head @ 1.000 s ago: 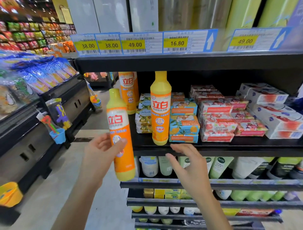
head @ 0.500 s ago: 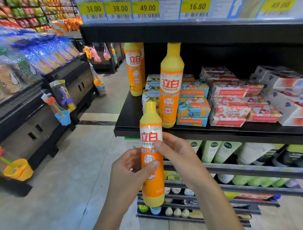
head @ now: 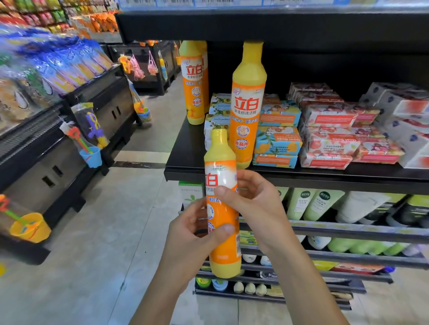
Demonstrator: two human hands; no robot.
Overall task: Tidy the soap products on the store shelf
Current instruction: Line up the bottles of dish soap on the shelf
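Head view: orange detergent bottle [head: 224, 214] upright at centre, gripped low by left hand [head: 190, 236] at 7 o'clock, gripped higher by right hand [head: 257, 204] at 3 o'clock; black shelf [head: 183, 160] with matching bottle [head: 248, 104] at 12 o'clock.

A shop, clearly a supermarket aisle: long black shelves [head: 301, 178] packed with rows of soap boxes [head: 278, 141] and detergent bottles [head: 248, 111], price labels [head: 209, 2] along the upper edge, packaged toys [head: 92, 130] hanging on a neighbouring display [head: 46, 162].
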